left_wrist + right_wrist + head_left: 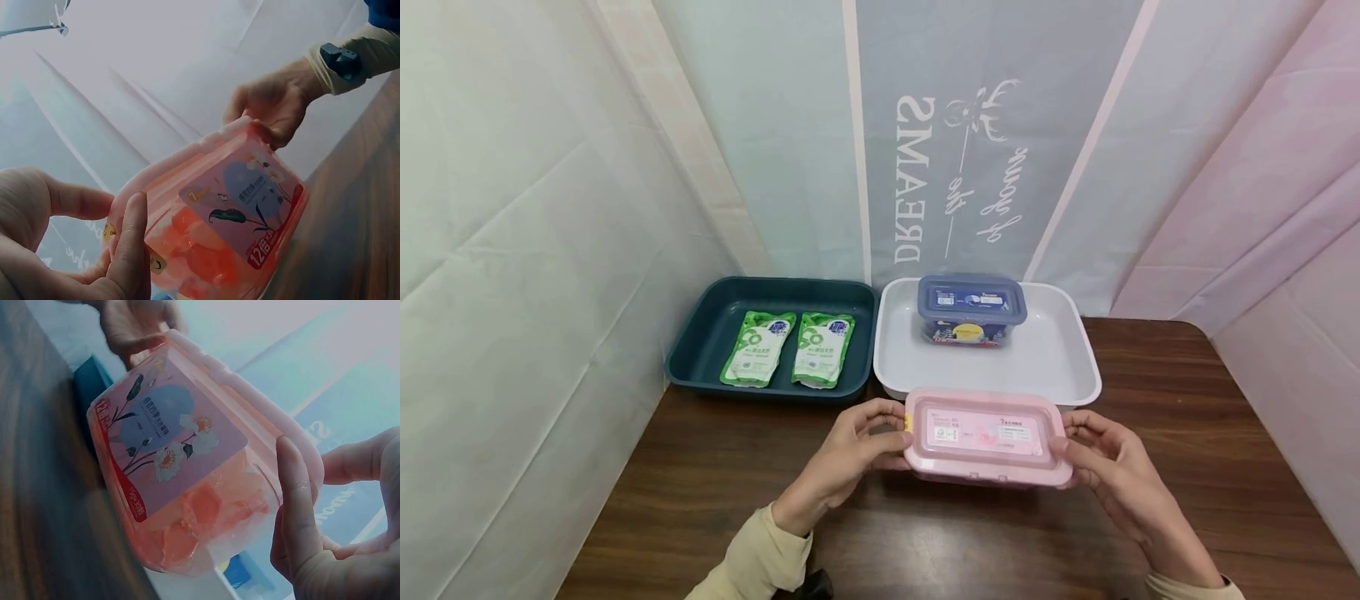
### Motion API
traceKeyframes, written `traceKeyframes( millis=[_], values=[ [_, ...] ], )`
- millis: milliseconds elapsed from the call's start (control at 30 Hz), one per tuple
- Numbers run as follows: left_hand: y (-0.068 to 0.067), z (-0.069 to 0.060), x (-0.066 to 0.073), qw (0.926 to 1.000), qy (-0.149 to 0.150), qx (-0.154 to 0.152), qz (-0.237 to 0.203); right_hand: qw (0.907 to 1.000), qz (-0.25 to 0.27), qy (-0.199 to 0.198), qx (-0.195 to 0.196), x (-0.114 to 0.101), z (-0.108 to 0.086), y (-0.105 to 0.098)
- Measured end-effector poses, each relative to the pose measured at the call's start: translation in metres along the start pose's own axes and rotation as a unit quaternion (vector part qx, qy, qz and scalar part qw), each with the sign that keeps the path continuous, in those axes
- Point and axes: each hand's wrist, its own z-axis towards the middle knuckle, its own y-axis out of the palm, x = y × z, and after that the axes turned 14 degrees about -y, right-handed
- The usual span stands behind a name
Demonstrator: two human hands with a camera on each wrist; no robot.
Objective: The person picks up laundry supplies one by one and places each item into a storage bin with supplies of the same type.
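A pink lidded plastic box of laundry pods (985, 437) is held between both hands in front of the white tray (895, 367). My left hand (853, 450) grips its left end, thumb on the near side. At the right end my right hand (1116, 475) holds it the same way. Through its clear wall in the right wrist view, reddish pods (200, 512) show beside a flowered label (169, 437). A dark blue lidded box (972, 310) stands in the white tray. Whether the pink box touches the table is hard to tell.
Left of the white tray stands a dark green tray (700, 333) with two green-and-white pouches (758, 350) (823, 350) lying in it. Both trays sit at the back of the brown wooden table (700, 500), against a printed cloth (775, 125) hanging behind.
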Motion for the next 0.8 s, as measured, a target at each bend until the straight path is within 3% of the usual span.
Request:
traceKeyframes(
  millis=[333, 800],
  values=[
    [0.002, -0.001, 0.016, 0.9997, 0.020, -0.004, -0.010, 0.9986, 0.031, -0.039, -0.016, -0.015, 0.012, -0.002],
    [0.005, -0.004, 0.039, 0.9978, 0.056, 0.013, -0.034, 0.9930, 0.068, -0.095, -0.016, -0.029, 0.027, 0.004]
  ],
)
